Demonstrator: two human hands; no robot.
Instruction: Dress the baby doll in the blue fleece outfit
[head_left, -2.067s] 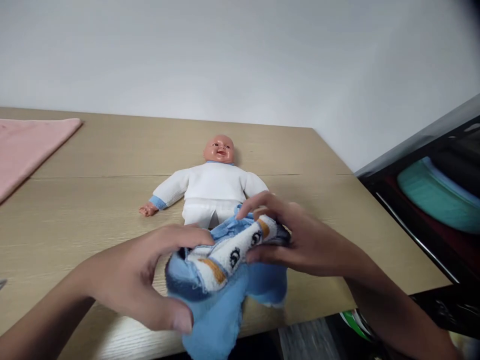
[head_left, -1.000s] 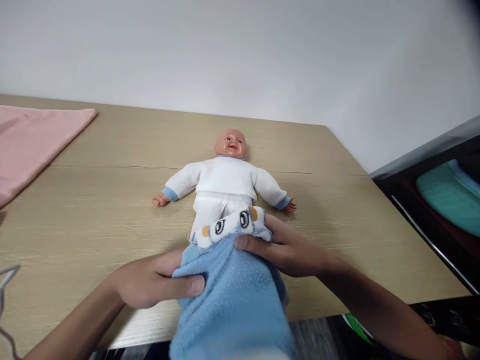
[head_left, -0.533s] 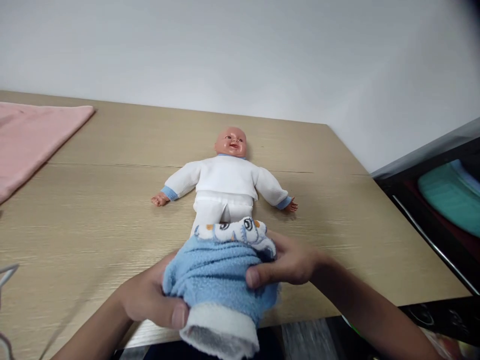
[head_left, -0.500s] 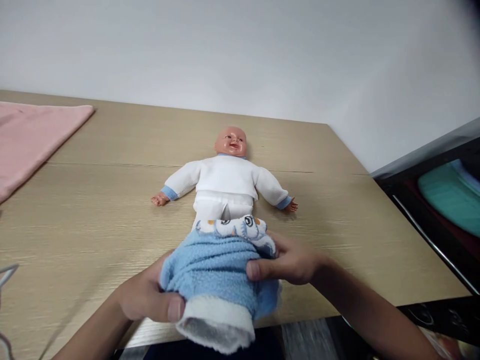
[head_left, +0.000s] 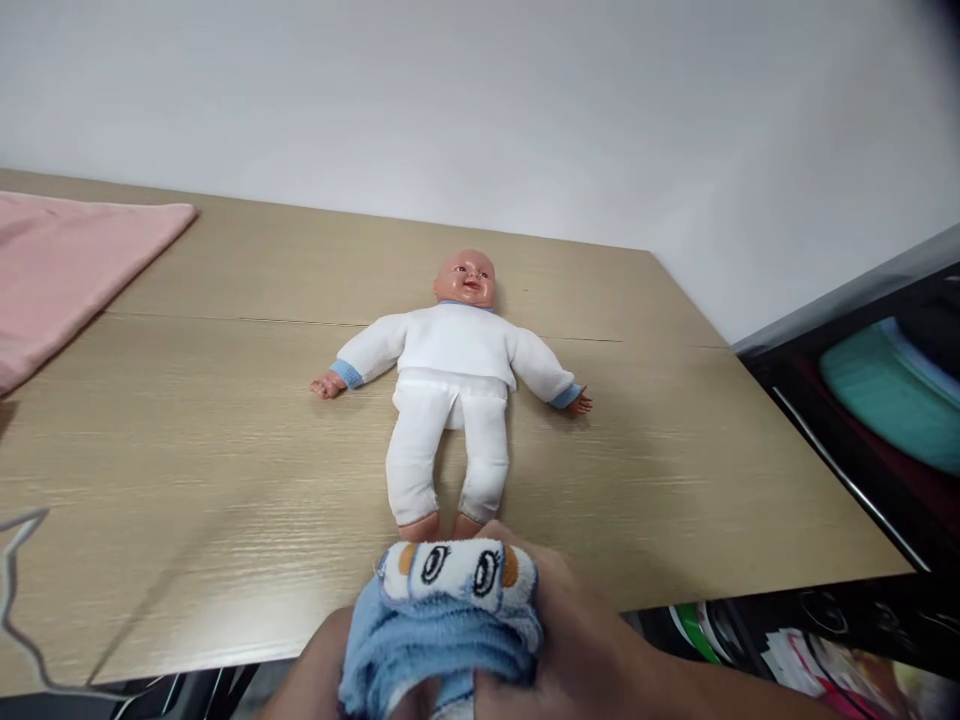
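Head view: both hands bunch a blue fleece garment at the bottom centre of the frame, just below a doll's feet.

The left hand [head_left: 319,675] and the right hand [head_left: 581,650] are both closed on the blue garment [head_left: 442,625], one on each side, with the fingers pressed into the gathered cloth; its white band with embroidered cartoon eyes faces up at the top of the bundle. The garment sits at the near edge of the wooden table [head_left: 187,400], just beside the feet of the doll [head_left: 454,385], which lies on its back in the middle of the frame in a white top and trousers, arms spread. A pink cloth [head_left: 67,270] lies at the upper left. A teal object [head_left: 885,395] rests in a dark shelf at the right edge.
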